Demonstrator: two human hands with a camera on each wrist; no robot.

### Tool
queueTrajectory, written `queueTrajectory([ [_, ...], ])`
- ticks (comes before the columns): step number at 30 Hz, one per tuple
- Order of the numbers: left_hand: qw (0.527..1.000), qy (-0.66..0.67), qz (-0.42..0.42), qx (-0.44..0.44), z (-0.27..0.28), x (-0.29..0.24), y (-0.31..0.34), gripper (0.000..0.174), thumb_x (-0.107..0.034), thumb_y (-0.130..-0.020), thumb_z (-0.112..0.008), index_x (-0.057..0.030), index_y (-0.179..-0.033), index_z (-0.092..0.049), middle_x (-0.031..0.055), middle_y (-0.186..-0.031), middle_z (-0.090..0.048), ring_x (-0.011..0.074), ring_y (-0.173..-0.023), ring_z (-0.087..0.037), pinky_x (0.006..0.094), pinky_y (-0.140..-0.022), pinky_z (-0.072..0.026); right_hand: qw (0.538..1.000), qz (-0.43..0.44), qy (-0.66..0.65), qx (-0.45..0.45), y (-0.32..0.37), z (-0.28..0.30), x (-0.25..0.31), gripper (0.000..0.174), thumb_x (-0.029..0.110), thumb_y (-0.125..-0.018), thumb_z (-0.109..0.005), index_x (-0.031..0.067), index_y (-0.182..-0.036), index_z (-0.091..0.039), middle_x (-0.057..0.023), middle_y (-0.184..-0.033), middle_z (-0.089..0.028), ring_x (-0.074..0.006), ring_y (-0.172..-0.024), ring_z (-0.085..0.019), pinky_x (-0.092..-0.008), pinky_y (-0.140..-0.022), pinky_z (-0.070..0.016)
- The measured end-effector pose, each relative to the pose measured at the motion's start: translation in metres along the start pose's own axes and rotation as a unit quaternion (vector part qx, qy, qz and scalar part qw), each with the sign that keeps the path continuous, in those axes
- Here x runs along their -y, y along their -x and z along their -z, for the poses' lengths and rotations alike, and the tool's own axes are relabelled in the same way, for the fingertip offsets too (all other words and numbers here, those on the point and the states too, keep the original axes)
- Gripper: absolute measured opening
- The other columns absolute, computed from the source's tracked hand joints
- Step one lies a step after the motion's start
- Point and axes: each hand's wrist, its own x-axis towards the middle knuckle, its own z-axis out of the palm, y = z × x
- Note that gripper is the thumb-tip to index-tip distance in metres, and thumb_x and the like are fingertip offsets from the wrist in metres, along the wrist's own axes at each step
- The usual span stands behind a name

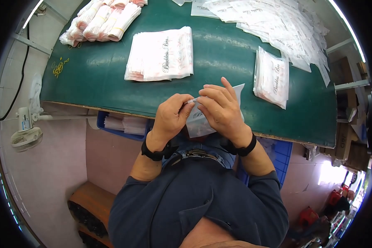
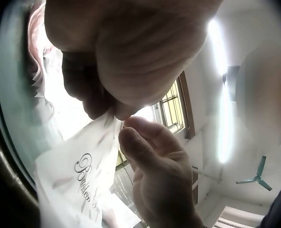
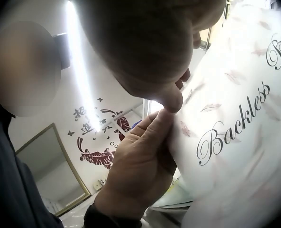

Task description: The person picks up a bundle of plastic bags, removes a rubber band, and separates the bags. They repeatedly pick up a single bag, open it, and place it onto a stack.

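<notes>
A frosted plastic bag (image 1: 201,122) printed "Backless Bra" hangs from both hands at the table's near edge. My left hand (image 1: 174,115) pinches its upper edge between thumb and curled forefinger. Close beside it, my right hand (image 1: 224,108) pinches the same edge, with some fingers raised. In the left wrist view, the bag (image 2: 78,178) drops below the meeting fingertips, and the right hand (image 2: 161,178) comes up from below. The right wrist view shows the bag's lettered face (image 3: 240,123) with pale feather prints, and the left thumb (image 3: 157,128) close to the right thumb.
A stack of printed bags (image 1: 161,56) lies ahead on the green table (image 1: 219,53). To the right are a smaller stack (image 1: 272,78) and a loose heap (image 1: 273,25). Banded bundles (image 1: 105,20) and yellow rubber bands (image 1: 58,68) lie left. Blue bins (image 1: 122,126) sit below the edge.
</notes>
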Motion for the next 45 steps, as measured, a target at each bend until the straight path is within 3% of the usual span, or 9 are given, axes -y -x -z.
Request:
queueTrajectory([
  [9,1.000,-0.020,-0.020,0.004,-0.005,0.001,0.001,0.011,-0.009,-0.099,-0.074,-0.0010,-0.107,-0.071,0.0154,-0.093,-0.070,0.0342,-0.077,-0.067,0.0397,-0.067,-0.0535,0.992,-0.088,-0.086,0.041,0.010,-0.009,-0.003,0.025,0.010,-0.083,-0.085,0.0070,-0.105,-0.073,-0.0076,-0.116,-0.072,-0.0295,-0.113,-0.070,-0.0556,-0.119,-0.0432],
  [20,0.990,0.055,0.130,-0.003,0.013,0.037,0.014,0.022,-0.010,-0.097,-0.076,-0.0024,-0.118,-0.073,0.0116,-0.100,-0.076,0.0314,-0.083,-0.071,0.0355,-0.073,-0.0569,0.974,-0.065,0.039,0.215,0.027,0.040,-0.059,0.022,0.021,-0.084,-0.083,0.0069,-0.083,-0.066,-0.0081,-0.089,-0.067,-0.0330,-0.087,-0.066,-0.0473,-0.080,-0.0523],
  [23,0.946,-0.228,-0.206,-0.100,0.012,-0.021,-0.013,0.027,-0.011,-0.095,-0.076,-0.0043,-0.121,-0.072,0.0123,-0.100,-0.075,0.0330,-0.085,-0.072,0.0386,-0.075,-0.0575,0.968,-0.045,0.056,0.239,0.019,0.040,-0.051,0.025,0.025,-0.085,-0.082,0.0068,-0.083,-0.066,-0.0092,-0.089,-0.066,-0.0328,-0.086,-0.066,-0.0435,-0.076,-0.0532],
  [24,0.947,-0.229,-0.204,-0.101,0.010,-0.020,-0.013,0.027,-0.011,-0.095,-0.076,-0.0043,-0.121,-0.072,0.0123,-0.100,-0.075,0.0330,-0.085,-0.072,0.0386,-0.075,-0.0575,0.968,-0.045,0.055,0.242,0.016,0.038,-0.047,0.025,0.025,-0.085,-0.082,0.0068,-0.083,-0.066,-0.0092,-0.089,-0.066,-0.0328,-0.086,-0.066,-0.0435,-0.076,-0.0532],
  [27,0.943,-0.188,-0.085,0.261,0.006,-0.008,-0.021,0.028,-0.012,-0.095,-0.077,-0.0012,-0.121,-0.070,0.0125,-0.097,-0.076,0.0352,-0.086,-0.071,0.0429,-0.082,-0.0581,0.978,0.024,-0.028,0.207,-0.002,0.027,-0.035,0.023,0.024,-0.088,-0.081,0.0061,-0.088,-0.066,-0.0097,-0.088,-0.067,-0.0351,-0.082,-0.067,-0.0458,-0.073,-0.0532],
  [32,0.953,-0.165,-0.044,0.251,0.010,0.014,-0.027,0.026,-0.018,-0.097,-0.076,-0.0036,-0.117,-0.070,0.0117,-0.101,-0.076,0.0300,-0.088,-0.073,0.0393,-0.082,-0.0582,0.951,-0.222,-0.210,0.052,-0.008,0.012,-0.017,0.020,0.013,-0.090,-0.081,0.0046,-0.085,-0.064,-0.0127,-0.083,-0.065,-0.0373,-0.075,-0.065,-0.0457,-0.068,-0.0529],
  [35,0.899,0.168,0.163,0.370,0.015,0.024,-0.036,0.028,-0.021,-0.100,-0.074,-0.0017,-0.120,-0.070,0.0078,-0.101,-0.077,0.0215,-0.090,-0.073,0.0362,-0.083,-0.0580,0.979,-0.137,-0.110,0.100,-0.009,-0.001,-0.025,0.016,0.012,-0.092,-0.079,0.0045,-0.088,-0.065,-0.0137,-0.078,-0.065,-0.0378,-0.070,-0.065,-0.0459,-0.064,-0.0532],
  [39,0.774,0.248,0.151,0.562,0.013,0.012,-0.026,0.029,-0.021,-0.101,-0.072,-0.0008,-0.122,-0.071,0.0052,-0.101,-0.077,0.0158,-0.094,-0.071,0.0332,-0.087,-0.0568,0.988,-0.006,-0.131,0.077,-0.023,0.001,-0.031,0.018,0.012,-0.093,-0.079,0.0054,-0.086,-0.064,-0.0122,-0.073,-0.062,-0.0356,-0.065,-0.064,-0.0437,-0.058,-0.0516],
  [45,0.724,0.242,0.177,0.622,0.011,-0.007,-0.010,0.032,-0.015,-0.099,-0.073,-0.0015,-0.128,-0.071,0.0075,-0.107,-0.078,0.0184,-0.099,-0.072,0.0331,-0.092,-0.0565,0.977,0.082,-0.163,0.107,-0.031,0.002,-0.022,0.022,0.011,-0.091,-0.081,0.0071,-0.083,-0.061,-0.0097,-0.072,-0.061,-0.0327,-0.062,-0.064,-0.0413,-0.052,-0.0489],
])
